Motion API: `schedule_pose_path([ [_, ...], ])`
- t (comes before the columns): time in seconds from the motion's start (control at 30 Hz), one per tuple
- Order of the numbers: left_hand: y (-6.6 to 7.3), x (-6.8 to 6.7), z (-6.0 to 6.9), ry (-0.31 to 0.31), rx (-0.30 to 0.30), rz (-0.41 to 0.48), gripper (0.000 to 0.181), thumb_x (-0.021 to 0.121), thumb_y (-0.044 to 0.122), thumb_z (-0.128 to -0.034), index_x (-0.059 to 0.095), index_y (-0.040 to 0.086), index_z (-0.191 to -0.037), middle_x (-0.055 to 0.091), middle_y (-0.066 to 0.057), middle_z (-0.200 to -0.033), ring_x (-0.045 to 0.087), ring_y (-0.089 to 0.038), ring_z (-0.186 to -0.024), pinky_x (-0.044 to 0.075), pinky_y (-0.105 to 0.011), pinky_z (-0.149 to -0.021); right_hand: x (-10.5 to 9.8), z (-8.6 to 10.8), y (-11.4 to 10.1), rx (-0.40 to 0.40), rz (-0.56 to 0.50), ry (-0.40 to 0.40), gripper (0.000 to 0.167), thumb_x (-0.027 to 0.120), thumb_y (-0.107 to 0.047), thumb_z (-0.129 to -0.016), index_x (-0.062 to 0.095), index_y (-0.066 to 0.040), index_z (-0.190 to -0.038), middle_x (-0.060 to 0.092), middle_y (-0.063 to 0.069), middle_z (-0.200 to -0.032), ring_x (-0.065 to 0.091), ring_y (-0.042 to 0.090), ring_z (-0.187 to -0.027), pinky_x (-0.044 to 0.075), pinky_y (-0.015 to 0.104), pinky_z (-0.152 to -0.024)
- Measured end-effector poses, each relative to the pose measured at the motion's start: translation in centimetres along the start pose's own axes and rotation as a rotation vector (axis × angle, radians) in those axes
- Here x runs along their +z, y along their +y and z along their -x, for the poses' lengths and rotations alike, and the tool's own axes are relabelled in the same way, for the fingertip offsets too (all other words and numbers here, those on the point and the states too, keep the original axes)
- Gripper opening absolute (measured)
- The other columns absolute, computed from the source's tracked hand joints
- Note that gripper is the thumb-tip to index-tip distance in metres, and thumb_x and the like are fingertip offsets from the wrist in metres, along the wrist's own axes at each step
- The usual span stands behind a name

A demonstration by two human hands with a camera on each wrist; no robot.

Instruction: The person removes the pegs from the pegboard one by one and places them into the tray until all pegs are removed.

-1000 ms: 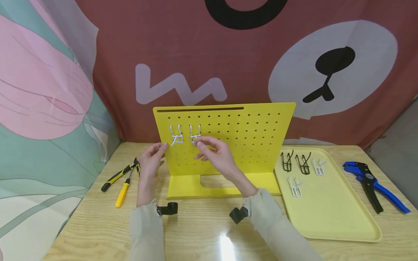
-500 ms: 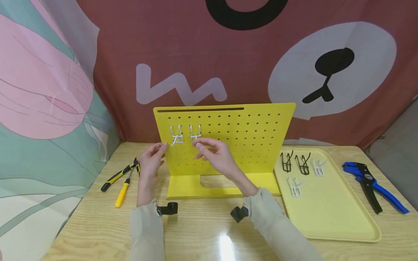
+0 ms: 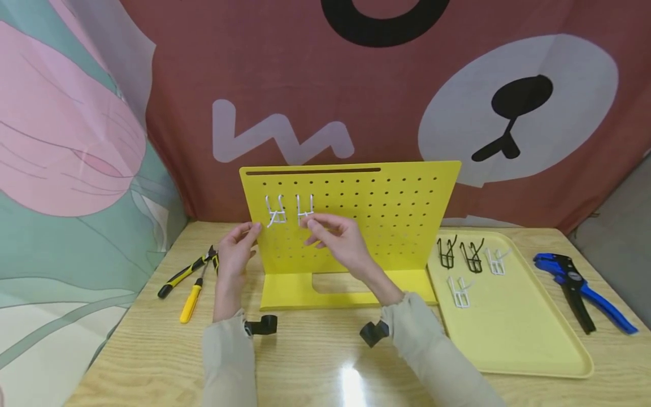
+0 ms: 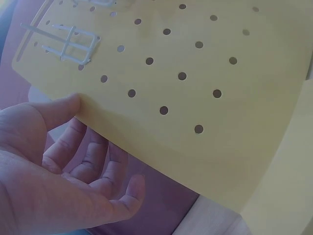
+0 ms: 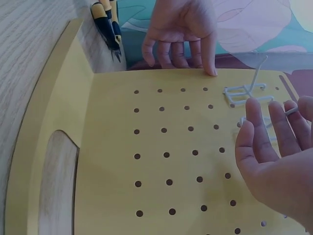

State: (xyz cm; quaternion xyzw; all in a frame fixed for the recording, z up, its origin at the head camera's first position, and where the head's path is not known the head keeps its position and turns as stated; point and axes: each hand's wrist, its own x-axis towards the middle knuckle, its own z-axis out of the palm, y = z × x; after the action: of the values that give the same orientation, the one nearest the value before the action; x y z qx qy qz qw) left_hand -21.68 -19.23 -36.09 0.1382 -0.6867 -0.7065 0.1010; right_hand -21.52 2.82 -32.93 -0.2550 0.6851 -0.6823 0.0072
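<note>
A yellow pegboard [image 3: 391, 226] stands upright on its base. My left hand [image 3: 236, 254] grips its left edge, thumb on the front and fingers behind, as the left wrist view shows. Two white wire hooks sit side by side at the board's upper left. My right hand [image 3: 341, 240] pinches the protruding prong of the right-hand white hook [image 3: 305, 204], partly covering it; in the right wrist view the prong shows between thumb and fingers. The left-hand white hook [image 3: 276, 210] hangs in the board untouched, its prong pointing outward.
On the right, a pale yellow tray [image 3: 519, 333] bears two black hooks [image 3: 472, 258] and two white hooks [image 3: 460, 293]. Beyond it lies a blue-and-black plier-like tool [image 3: 574, 280]. Black-and-yellow pliers [image 3: 183, 277] and a yellow-handled screwdriver [image 3: 190, 303] lie left of the board.
Hardly anything differs. My right hand stays at the right-hand white hook with only a slight shift, and my left hand keeps its grip on the board's edge.
</note>
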Motion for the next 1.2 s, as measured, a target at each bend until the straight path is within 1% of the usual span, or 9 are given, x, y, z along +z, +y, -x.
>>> schedule_pose_path([
  [0.07, 0.0, 0.0, 0.0, -0.003, 0.001, -0.002, 0.035, 0.065, 0.033, -0.0925, 0.061, 0.006, -0.115, 0.058, 0.000, -0.108, 0.056, -0.015, -0.098, 0.041, -0.043, -0.092, 0.0, 0.0, 0.1, -0.007, -0.003, 0.001, 0.024, 0.058, -0.014, -0.097, 0.066, 0.001, -0.114, 0.066, 0.019, -0.114, 0.067, 0.022, -0.081, 0.050, 0.056, -0.079],
  [0.17, -0.1, -0.1, -0.1, -0.004, -0.001, -0.007, 0.036, 0.065, 0.033, -0.0927, 0.061, 0.006, -0.116, 0.058, 0.000, -0.108, 0.056, -0.016, -0.098, 0.040, -0.043, -0.093, 0.1, 0.1, 0.4, -0.010, -0.006, 0.000, 0.022, 0.059, -0.011, -0.096, 0.067, 0.001, -0.113, 0.066, 0.019, -0.113, 0.068, 0.021, -0.081, 0.050, 0.055, -0.078],
  [0.33, -0.1, 0.0, -0.1, -0.010, 0.000, -0.006, 0.038, 0.065, 0.034, -0.0926, 0.061, 0.005, -0.117, 0.058, -0.001, -0.110, 0.056, -0.016, -0.100, 0.041, -0.043, -0.093, 0.2, 0.3, 0.7, -0.025, -0.002, -0.013, 0.021, 0.060, -0.008, -0.095, 0.067, 0.001, -0.112, 0.066, 0.020, -0.113, 0.068, 0.020, -0.080, 0.054, 0.035, -0.071],
  [0.43, 0.0, 0.0, -0.1, -0.014, -0.001, -0.007, 0.040, 0.065, 0.034, -0.0926, 0.060, 0.005, -0.119, 0.057, -0.001, -0.111, 0.056, -0.017, -0.100, 0.041, -0.041, -0.092, 0.4, 0.4, 0.6, -0.041, 0.002, -0.021, 0.020, 0.060, -0.008, -0.095, 0.067, 0.001, -0.111, 0.067, 0.019, -0.112, 0.068, 0.020, -0.080, 0.053, 0.029, -0.067],
  [0.6, 0.0, 0.0, 0.1, -0.016, -0.009, -0.015, 0.042, 0.064, 0.035, -0.0926, 0.060, 0.005, -0.121, 0.057, -0.002, -0.114, 0.055, -0.017, -0.102, 0.040, -0.041, -0.093, 0.4, 0.7, 0.2, -0.057, 0.001, -0.028, 0.020, 0.058, -0.010, -0.097, 0.066, 0.001, -0.111, 0.067, 0.017, -0.111, 0.068, 0.023, -0.081, 0.054, 0.033, -0.069],
  [0.77, 0.0, 0.0, 0.1, -0.016, -0.010, -0.019, 0.043, 0.064, 0.036, -0.0923, 0.060, 0.006, -0.121, 0.056, -0.002, -0.114, 0.055, -0.018, -0.103, 0.039, -0.043, -0.095, 0.1, 1.0, -0.1, -0.043, -0.016, -0.029, 0.021, 0.055, -0.012, -0.099, 0.066, 0.002, -0.110, 0.066, 0.020, -0.108, 0.067, 0.023, -0.080, 0.053, 0.049, -0.075],
  [0.83, -0.1, 0.0, 0.1, -0.015, -0.006, -0.018, 0.042, 0.064, 0.036, -0.0923, 0.060, 0.005, -0.121, 0.057, -0.002, -0.114, 0.055, -0.017, -0.102, 0.040, -0.042, -0.094, -0.1, 1.2, -0.3, -0.031, -0.020, -0.028, 0.021, 0.055, -0.013, -0.099, 0.065, 0.002, -0.109, 0.067, 0.018, -0.106, 0.067, 0.026, -0.082, 0.051, 0.053, -0.076],
  [1.0, 0.0, 0.0, 0.1, -0.017, 0.003, -0.022, 0.042, 0.064, 0.036, -0.0925, 0.060, 0.005, -0.121, 0.057, -0.003, -0.115, 0.054, -0.017, -0.102, 0.040, -0.042, -0.094, -0.9, 1.9, -0.7, -0.002, -0.019, -0.023, 0.022, 0.055, -0.014, -0.099, 0.066, 0.003, -0.107, 0.068, 0.016, -0.101, 0.066, 0.032, -0.087, 0.054, 0.041, -0.075],
  [1.2, 0.0, 0.0, 0.2, -0.019, 0.005, -0.034, 0.044, 0.064, 0.038, -0.0925, 0.060, 0.005, -0.122, 0.056, -0.003, -0.116, 0.054, -0.018, -0.103, 0.040, -0.042, -0.094, -2.0, 2.8, -0.4, 0.042, -0.006, -0.018, 0.023, 0.056, -0.016, -0.098, 0.066, 0.004, -0.106, 0.069, 0.017, -0.099, 0.067, 0.023, -0.082, 0.054, 0.039, -0.074],
])
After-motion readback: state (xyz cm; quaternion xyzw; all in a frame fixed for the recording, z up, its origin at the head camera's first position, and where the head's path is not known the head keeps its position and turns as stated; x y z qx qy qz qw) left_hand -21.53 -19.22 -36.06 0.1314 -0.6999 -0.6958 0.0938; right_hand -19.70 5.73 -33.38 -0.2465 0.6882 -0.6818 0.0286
